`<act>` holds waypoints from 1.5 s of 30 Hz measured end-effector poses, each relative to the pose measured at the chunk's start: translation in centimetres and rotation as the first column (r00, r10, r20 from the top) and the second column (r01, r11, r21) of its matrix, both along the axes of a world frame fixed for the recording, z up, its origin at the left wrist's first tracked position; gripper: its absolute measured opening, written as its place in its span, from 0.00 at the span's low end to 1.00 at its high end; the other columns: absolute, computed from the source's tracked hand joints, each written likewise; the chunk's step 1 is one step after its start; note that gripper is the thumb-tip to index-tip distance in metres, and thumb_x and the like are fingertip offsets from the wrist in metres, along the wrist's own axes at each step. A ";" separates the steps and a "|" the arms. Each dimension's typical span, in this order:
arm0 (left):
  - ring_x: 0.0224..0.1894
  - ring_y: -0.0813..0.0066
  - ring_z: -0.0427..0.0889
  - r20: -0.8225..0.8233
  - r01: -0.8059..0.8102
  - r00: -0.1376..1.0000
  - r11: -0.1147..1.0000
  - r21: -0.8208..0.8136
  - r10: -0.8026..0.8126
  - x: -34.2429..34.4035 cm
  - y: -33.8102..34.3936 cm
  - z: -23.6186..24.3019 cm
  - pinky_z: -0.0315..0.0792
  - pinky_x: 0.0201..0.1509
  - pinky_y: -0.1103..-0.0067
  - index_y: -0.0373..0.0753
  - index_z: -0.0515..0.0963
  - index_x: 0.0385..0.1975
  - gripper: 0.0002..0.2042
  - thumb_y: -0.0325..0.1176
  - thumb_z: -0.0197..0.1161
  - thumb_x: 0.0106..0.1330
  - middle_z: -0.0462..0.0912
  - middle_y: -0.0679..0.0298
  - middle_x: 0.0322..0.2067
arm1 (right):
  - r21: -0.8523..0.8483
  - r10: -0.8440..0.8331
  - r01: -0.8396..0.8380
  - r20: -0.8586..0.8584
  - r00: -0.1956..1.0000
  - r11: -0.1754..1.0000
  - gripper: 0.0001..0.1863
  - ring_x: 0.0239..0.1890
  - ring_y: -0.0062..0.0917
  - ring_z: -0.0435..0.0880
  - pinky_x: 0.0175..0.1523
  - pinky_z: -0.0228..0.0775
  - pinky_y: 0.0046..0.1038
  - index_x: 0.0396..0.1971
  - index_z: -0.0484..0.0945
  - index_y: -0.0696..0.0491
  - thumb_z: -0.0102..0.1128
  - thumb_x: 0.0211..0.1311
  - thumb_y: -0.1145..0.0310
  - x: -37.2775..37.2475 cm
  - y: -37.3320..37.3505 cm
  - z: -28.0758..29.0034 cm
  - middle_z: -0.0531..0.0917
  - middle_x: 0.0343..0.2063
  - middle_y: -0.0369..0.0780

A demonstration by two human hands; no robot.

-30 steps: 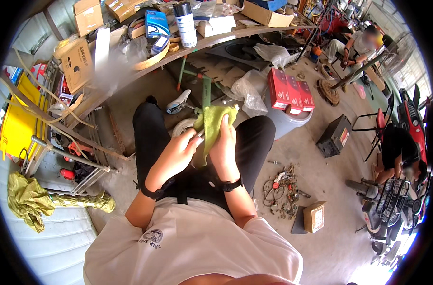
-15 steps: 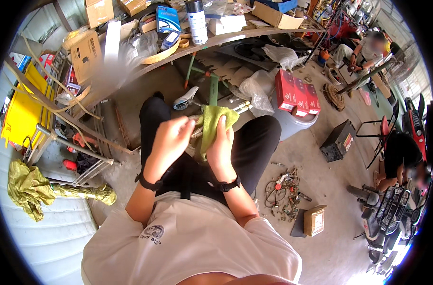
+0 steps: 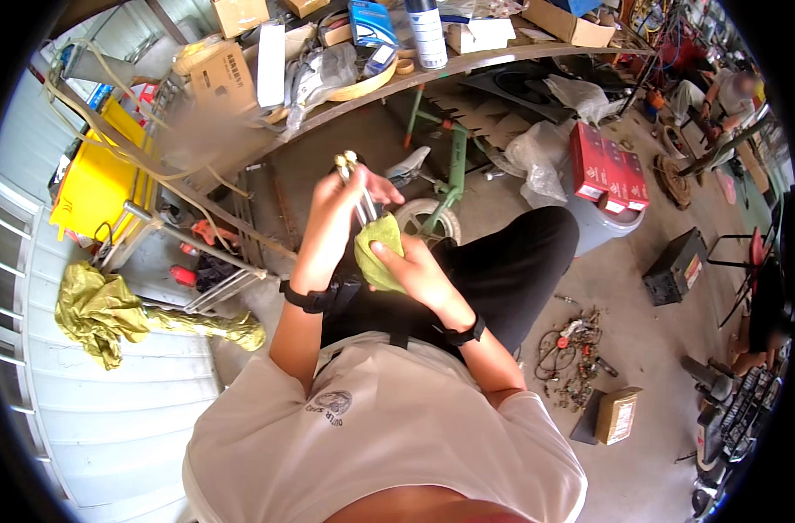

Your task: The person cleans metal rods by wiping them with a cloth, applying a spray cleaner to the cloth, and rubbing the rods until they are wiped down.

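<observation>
My left hand grips a small bundle of slim silver metal pieces with gold-coloured tips, raised above my left thigh. My right hand is closed on a yellow-green cloth, wrapped round the lower part of those pieces. Just beyond my hands stands a green metal bicycle frame with a pale saddle and a small wheel low on the floor.
A cluttered bench spans ahead. Red boxes sit on a grey bin. Tangled parts, a battery and a carton lie rightward. Two people are at the right. A yellow shelf stands left.
Both hands have shifted left with the cloth; my left hand rose, and the metal pieces' tips now show above it. The view has turned, so the surroundings sit further right.
</observation>
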State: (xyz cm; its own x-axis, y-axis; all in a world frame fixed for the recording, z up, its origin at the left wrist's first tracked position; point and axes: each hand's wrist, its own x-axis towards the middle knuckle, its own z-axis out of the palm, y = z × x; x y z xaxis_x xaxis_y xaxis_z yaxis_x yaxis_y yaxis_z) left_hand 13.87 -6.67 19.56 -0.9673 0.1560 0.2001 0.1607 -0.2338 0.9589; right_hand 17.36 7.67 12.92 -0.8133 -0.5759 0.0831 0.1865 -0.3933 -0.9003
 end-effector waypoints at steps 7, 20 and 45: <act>0.36 0.64 0.83 0.010 -0.008 1.000 0.999 -0.042 0.008 -1.1 -1.1 -0.2 0.75 0.44 0.71 0.34 0.71 0.29 0.20 0.48 0.49 0.71 0.80 0.55 0.28 | -0.010 -0.130 0.130 0.060 0.990 0.991 0.15 0.23 0.23 0.80 0.28 0.75 0.24 0.44 0.71 0.60 0.47 0.71 0.63 -0.2 -0.3 -0.8 0.79 0.29 0.40; 0.40 0.61 0.82 0.111 0.018 0.993 0.997 0.074 -0.026 -1.4 -1.4 -2.9 0.76 0.46 0.70 0.34 0.69 0.36 0.17 0.45 0.48 0.72 0.80 0.52 0.35 | 0.005 -0.069 0.069 0.052 0.996 0.998 0.16 0.19 0.21 0.78 0.25 0.71 0.21 0.40 0.73 0.61 0.49 0.70 0.61 -0.8 -0.1 -1.1 0.78 0.23 0.38; 0.51 0.44 0.76 -0.302 -0.296 0.953 -0.126 -0.947 0.037 -29.2 -5.2 1.4 0.70 0.54 0.62 0.27 0.76 0.42 0.17 0.31 0.47 0.60 0.75 0.35 0.44 | 0.132 -0.110 0.095 0.109 0.988 0.987 0.17 0.18 0.19 0.79 0.24 0.71 0.20 0.37 0.76 0.62 0.50 0.69 0.60 -2.7 0.6 -3.2 0.80 0.22 0.39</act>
